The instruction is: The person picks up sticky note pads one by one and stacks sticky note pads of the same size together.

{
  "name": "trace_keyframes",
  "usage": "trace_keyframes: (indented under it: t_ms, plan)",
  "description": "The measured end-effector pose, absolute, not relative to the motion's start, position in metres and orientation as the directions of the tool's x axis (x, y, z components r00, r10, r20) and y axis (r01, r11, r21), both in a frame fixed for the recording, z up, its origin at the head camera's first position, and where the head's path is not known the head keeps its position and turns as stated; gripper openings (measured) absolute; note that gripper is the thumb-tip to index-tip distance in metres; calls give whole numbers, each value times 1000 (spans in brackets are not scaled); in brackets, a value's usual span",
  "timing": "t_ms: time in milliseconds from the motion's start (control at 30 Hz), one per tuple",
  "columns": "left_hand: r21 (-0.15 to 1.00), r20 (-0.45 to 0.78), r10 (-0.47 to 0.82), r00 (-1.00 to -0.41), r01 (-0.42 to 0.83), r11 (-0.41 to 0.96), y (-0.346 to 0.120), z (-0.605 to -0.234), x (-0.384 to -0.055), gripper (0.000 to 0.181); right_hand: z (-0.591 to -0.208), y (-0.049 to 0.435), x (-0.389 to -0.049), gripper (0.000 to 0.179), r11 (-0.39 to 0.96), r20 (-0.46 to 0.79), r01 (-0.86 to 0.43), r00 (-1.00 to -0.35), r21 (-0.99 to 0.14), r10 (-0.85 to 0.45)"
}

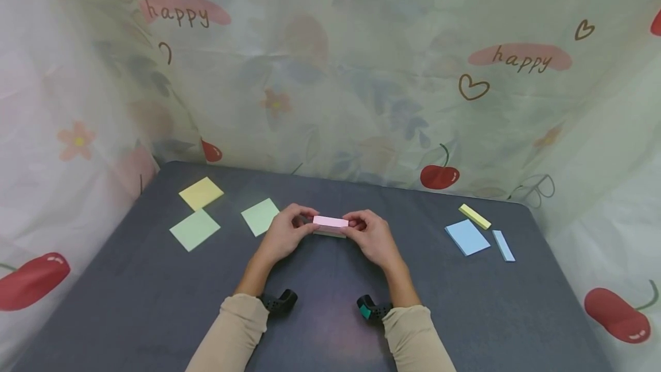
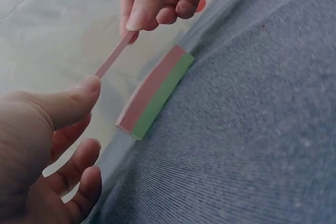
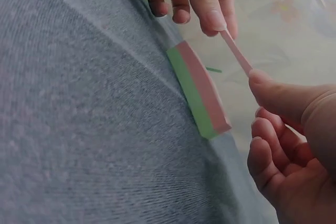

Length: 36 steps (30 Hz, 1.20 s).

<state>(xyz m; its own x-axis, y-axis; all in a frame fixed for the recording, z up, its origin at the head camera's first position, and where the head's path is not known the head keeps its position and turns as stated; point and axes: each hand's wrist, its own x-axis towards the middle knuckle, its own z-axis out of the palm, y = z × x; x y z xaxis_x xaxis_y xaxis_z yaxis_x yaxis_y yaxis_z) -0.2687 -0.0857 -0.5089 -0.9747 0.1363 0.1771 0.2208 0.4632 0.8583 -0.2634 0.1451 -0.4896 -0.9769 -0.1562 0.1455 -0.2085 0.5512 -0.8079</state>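
Observation:
Level between both hands is a narrow, thin pink sticky-note pad (image 1: 330, 221), seen edge-on in the wrist views. My left hand (image 1: 283, 233) pinches its left end between thumb and fingers. The thumb and fingers of my right hand (image 1: 374, 237) pinch the other end. Below it on the table, a narrow block with a pink layer over a green layer (image 2: 155, 93) lies lengthwise. In the head view the held pad mostly covers this block. The left wrist view shows the other left fingers loosely bent.
On the left of the dark cloth-covered table (image 1: 320, 326) lie a yellow square note (image 1: 201, 193) and two green squares, one (image 1: 195, 229) beside it. To the right are a blue square pad (image 1: 467, 237), a yellow strip (image 1: 475, 217) and a light blue strip (image 1: 503, 245). A patterned curtain (image 1: 341, 85) stands behind.

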Motion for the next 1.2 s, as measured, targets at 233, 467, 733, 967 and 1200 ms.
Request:
trace_keyframes:
  t_ms: [233,467,733,967,1200]
  plan:
    - [834,178,151,-972,230,502,-85,-513,-270,26,-497,146,-265,21,601,126,-196,-979,-775,-158]
    - [828,155,147,-977,210,520,-84,-519,-271,26,-502,146,-267,21,599,122,-194,-980,-777,-159]
    - [821,133,136,-982,186,539,-83,-522,-271,25,-505,146,-267,22,598,85,-157,-985,-786,-147]
    - [808,118,132,-984,173,564,-82,-522,-271,25,-506,146,-268,24,611,71,-145,-987,-779,-144]
    - [799,113,142,-983,175,575,-83,-522,-271,27,-506,145,-268,25,615,70,-147,-987,-775,-147]
